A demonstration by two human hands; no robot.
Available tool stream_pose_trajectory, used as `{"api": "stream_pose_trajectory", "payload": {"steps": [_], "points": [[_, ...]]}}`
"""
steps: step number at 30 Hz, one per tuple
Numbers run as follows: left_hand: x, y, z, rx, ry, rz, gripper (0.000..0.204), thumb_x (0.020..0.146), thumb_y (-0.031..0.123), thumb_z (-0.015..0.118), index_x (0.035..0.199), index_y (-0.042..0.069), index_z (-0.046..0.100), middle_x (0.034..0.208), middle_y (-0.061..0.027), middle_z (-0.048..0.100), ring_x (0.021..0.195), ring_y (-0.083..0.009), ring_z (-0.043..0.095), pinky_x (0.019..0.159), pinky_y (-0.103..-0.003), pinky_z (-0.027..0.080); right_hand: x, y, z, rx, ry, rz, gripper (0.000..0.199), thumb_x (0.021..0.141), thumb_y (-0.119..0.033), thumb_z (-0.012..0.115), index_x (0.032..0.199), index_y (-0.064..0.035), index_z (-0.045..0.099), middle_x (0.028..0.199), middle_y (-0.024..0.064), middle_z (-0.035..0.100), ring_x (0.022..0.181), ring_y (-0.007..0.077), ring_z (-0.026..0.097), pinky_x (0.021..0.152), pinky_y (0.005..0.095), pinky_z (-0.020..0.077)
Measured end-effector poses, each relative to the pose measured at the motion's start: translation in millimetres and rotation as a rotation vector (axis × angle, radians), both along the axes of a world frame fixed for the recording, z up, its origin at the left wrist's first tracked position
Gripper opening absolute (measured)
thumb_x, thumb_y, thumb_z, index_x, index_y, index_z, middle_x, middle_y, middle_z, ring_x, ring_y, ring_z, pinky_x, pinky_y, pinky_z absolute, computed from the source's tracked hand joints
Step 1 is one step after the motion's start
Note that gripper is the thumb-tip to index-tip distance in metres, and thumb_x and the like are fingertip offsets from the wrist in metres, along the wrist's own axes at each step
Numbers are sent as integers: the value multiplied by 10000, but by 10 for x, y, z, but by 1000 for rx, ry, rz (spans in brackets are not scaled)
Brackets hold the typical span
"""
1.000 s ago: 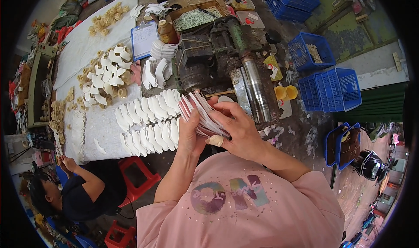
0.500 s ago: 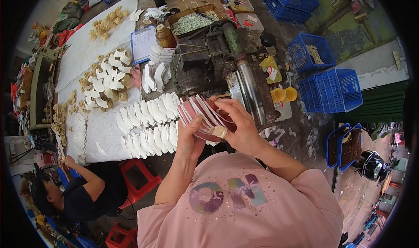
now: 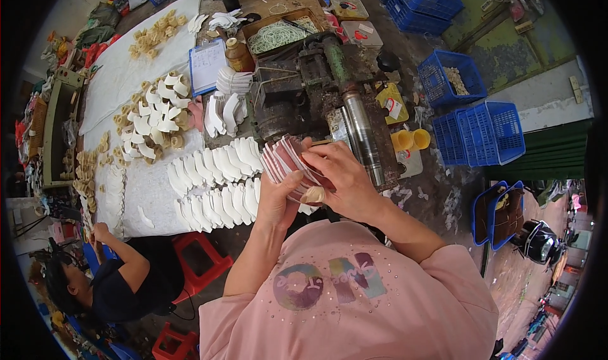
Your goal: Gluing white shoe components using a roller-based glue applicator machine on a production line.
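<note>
Centre of frame: I see both hands on one fanned stack of reddish-brown curved pieces. Too many overlapping leaves for me to count. Left hand cups the stack from below, its grip closed around the lower edge. Right hand lies over the top right, fingers pressed together on the upper leaves, thumb pinching a pale end piece at the stack's bottom.

Just left of the stack, on the white-covered bench: two rows of white curved pieces, overlapped like scales; I cannot give a firm count per row. Upper left: a loose heap of white pieces mixed with tan ones.

Above the hands: one dark machine with a steel roller. Right of it, two yellow cups touching. Blue crates: I count at least four at upper right.

Lower left: one other person beside two red stools.
</note>
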State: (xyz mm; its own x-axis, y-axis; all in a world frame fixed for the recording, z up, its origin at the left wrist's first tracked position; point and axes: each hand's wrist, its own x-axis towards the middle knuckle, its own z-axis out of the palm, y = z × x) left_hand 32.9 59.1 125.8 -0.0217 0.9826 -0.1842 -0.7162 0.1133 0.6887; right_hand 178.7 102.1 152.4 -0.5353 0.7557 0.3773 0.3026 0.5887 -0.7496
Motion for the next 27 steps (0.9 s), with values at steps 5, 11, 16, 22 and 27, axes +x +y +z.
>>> {"api": "stream_pose_trajectory", "payload": {"steps": [5, 11, 16, 22, 27], "points": [[-20, -36, -69, -69, -115, 30, 636, 787, 234, 705, 1293, 16, 388, 1234, -144, 528, 1123, -250, 538, 945, -381, 463, 102, 50, 104, 40, -127, 68, 417, 701, -112, 718, 1082, -28, 572, 1034, 107, 579, 967, 286, 566, 814, 362, 480], [-27, -14, -32, -116, -67, 46, 610, 781, 231, 712, 1272, 37, 408, 1158, -117, 561, 1051, -234, 570, 909, -377, 481, 59, 27, 122, -109, -1, 6, 417, 691, -93, 726, 1068, -24, 560, 1016, 116, 601, 907, 294, 599, 776, 374, 496], [26, 20, 62, -25, -36, 139, 582, 721, 147, 750, 1207, 6, 465, 1132, -131, 584, 1014, -228, 590, 885, -362, 489, 23, 72, 62, 61, 0, 31, 374, 694, -103, 730, 1025, -17, 580, 982, 111, 592, 916, 293, 560, 793, 375, 474], [-41, 5, -46, -33, -86, 97, 628, 699, 128, 758, 1228, 30, 435, 1180, -128, 559, 1072, -231, 563, 927, -378, 472, 85, 93, 90, -81, -27, -44, 308, 728, -82, 697, 1013, -19, 600, 988, 96, 558, 932, 281, 498, 806, 363, 437], [-3, 9, -34, -2, -13, 94, 703, 685, 180, 764, 1260, 32, 387, 1225, -209, 509, 1102, -284, 542, 934, -406, 475, 16, 84, -31, -93, -28, -77, 202, 743, -12, 649, 934, -35, 588, 953, 95, 533, 940, 275, 481, 797, 375, 414]]}}
